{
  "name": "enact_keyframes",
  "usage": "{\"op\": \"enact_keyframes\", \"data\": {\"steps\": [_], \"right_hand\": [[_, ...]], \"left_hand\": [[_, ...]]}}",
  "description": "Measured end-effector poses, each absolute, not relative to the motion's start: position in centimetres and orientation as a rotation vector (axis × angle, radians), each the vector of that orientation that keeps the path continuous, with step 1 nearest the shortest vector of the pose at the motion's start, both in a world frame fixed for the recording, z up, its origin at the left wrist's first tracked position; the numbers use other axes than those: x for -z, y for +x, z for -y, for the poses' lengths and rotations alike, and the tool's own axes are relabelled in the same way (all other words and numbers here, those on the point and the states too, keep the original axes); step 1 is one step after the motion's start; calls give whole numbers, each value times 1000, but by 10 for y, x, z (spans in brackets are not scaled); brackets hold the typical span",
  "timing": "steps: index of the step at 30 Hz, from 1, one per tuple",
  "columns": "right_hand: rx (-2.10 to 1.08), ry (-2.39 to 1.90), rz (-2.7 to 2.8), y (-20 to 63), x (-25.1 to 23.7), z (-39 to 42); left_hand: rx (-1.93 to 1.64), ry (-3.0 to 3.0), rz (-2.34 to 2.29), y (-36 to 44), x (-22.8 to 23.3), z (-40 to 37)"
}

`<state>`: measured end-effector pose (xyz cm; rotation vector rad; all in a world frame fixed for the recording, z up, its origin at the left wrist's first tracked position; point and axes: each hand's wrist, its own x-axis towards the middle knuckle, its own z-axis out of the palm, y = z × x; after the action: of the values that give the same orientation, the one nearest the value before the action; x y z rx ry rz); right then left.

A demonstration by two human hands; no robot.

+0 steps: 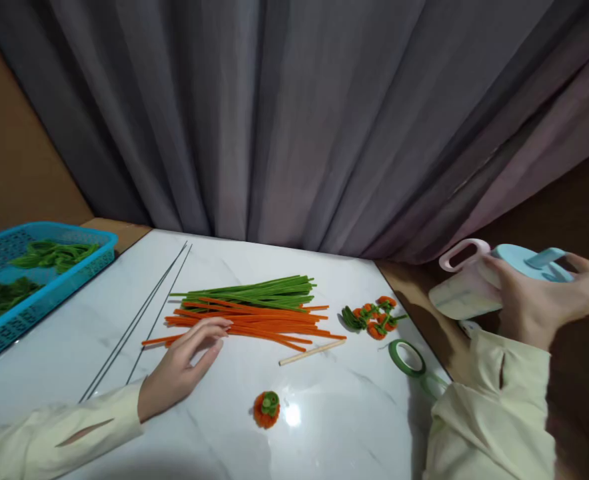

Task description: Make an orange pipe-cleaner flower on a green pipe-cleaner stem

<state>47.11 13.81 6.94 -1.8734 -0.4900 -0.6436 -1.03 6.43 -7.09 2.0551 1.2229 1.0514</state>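
Pale blue plastic fills the grip of the right hand (pixel 539 303) at the right edge of the frame: its fingers close around the lid end of a pastel jug (pixel 479 283), thumb over the top beside the blue handle piece, the pink loop handle pointing left. The jug hangs tilted, off the table edge, over the dark floor. The left hand (pixel 187 363), lower left of centre, lies flat and loose on the marble table (pixel 74 333), fingers open and gripping nothing, their tips touching the near end of the orange pipe cleaners (pixel 254 323).

Just behind those lies a bundle of green pipe cleaners (pixel 254 290). Right of them sits a cluster of finished orange-and-green flowers (pixel 374 317); one more small flower (pixel 267 408) rests alone near the bottom centre. A wooden stick (pixel 312 352) lies just below the orange strands, a roll of green tape (pixel 407 357) near the table's right edge, and thin wires (pixel 139 320) slant across the left. A blue basket (pixel 74 280) of green pieces stands at the upper left.

This looks like a pause in the flower making, the jug being handled aside. Picking up an orange strand would call for the left fingers to curl and pinch one free of the pile.
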Motion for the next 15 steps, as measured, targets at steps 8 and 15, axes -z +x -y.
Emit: {"op": "enact_keyframes", "data": {"steps": [8,15], "right_hand": [[506,-2060,494,493,-24,-144],[513,-2049,728,491,-21,-135]], "left_hand": [[-748,2544,-889,12,48,-44],[-412,2472,-984,38,55,-40]]}}
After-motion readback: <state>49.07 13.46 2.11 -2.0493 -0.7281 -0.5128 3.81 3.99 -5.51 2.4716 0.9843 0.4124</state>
